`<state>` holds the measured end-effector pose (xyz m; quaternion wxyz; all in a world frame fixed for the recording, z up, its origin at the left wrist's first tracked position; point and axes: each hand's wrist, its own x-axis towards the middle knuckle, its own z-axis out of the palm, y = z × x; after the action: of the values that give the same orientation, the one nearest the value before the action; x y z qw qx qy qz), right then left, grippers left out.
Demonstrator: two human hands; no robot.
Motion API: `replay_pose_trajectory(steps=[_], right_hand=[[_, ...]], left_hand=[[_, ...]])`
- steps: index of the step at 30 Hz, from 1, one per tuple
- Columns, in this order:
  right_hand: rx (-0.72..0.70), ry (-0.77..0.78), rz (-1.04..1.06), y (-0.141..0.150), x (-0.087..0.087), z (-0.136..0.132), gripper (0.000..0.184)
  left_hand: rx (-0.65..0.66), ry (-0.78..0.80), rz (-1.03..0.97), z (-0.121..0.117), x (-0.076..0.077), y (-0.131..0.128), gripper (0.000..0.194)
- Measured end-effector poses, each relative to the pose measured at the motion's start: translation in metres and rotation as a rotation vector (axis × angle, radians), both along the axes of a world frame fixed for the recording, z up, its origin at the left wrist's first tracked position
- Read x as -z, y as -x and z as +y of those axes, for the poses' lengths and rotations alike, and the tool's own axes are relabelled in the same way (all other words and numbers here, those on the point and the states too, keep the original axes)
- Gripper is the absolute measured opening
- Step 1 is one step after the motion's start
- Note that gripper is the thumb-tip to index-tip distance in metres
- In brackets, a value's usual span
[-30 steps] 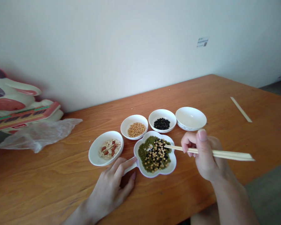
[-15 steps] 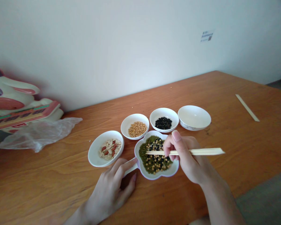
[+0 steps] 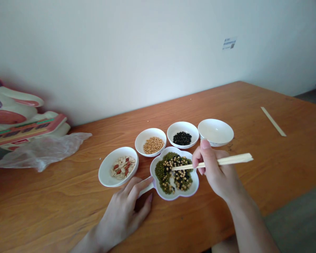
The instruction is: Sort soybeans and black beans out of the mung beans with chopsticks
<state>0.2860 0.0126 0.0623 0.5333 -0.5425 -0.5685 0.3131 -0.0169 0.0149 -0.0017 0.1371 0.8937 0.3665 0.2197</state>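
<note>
My left hand [image 3: 125,207] is closed round the short handle of a white flower-shaped dish [image 3: 193,191] on the table. Green, black and yellow beans [image 3: 162,172] lie mixed in the dish, with a bare patch of its floor showing near the middle. From the right, my right hand [image 3: 217,168] grips a pair of wooden chopsticks [image 3: 234,159], their tips among the beans. Behind the dish stand a bowl of yellow soybeans [image 3: 153,145], a bowl of black beans [image 3: 182,138] and a white bowl [image 3: 216,131] with nothing visible inside. Left of it, another bowl [image 3: 105,172] holds pale seeds and reddish nuts.
A paper chopstick sleeve or flat pale strip [image 3: 273,121] lies on the wooden table [image 3: 55,203] at the right. At the left are a crumpled clear plastic bag [image 3: 44,151] and a toy keyboard [image 3: 28,131] with an animal figure. A white wall rises behind.
The chopstick tips have shifted right and slightly up through the beans, and a bare patch has appeared in the dish. My left hand keeps its hold on the handle.
</note>
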Motion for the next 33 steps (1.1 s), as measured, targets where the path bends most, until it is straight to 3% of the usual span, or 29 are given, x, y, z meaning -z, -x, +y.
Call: replay_pose_trajectory(steps=[4,7,12,16,21,24,28,33], right_hand=[[0.041,-0.025,0.115,-0.002,-0.005,-0.002,0.077],[-0.019,0.014,0.187,-0.005,-0.008,-0.004,0.082],[-0.054,0.12,0.073,-0.001,-0.001,0.0,0.075],[0.063,0.014,0.011,0.002,0.003,0.002,0.071],[0.331,-0.163,0.0,-0.006,0.001,-0.004,0.077],[0.409,-0.181,-0.117,-0.01,0.0,-0.006,0.077],[0.359,-0.148,-0.239,-0.009,-0.001,-0.005,0.074],[0.274,-0.143,-0.08,-0.004,-0.003,-0.005,0.076]], left_hand=[[-0.004,0.002,-0.003,0.0,-0.002,-0.002,0.051],[-0.012,-0.009,-0.006,0.0,-0.003,-0.003,0.051],[-0.007,-0.011,-0.007,0.0,-0.004,-0.003,0.051],[-0.008,-0.006,-0.001,0.0,-0.003,-0.002,0.052],[-0.01,-0.007,0.0,0.0,-0.002,-0.001,0.051],[-0.014,-0.017,-0.001,0.0,-0.003,-0.002,0.051],[-0.017,-0.024,-0.014,0.0,-0.003,-0.003,0.051],[-0.015,-0.022,-0.012,0.0,-0.003,-0.003,0.051]])
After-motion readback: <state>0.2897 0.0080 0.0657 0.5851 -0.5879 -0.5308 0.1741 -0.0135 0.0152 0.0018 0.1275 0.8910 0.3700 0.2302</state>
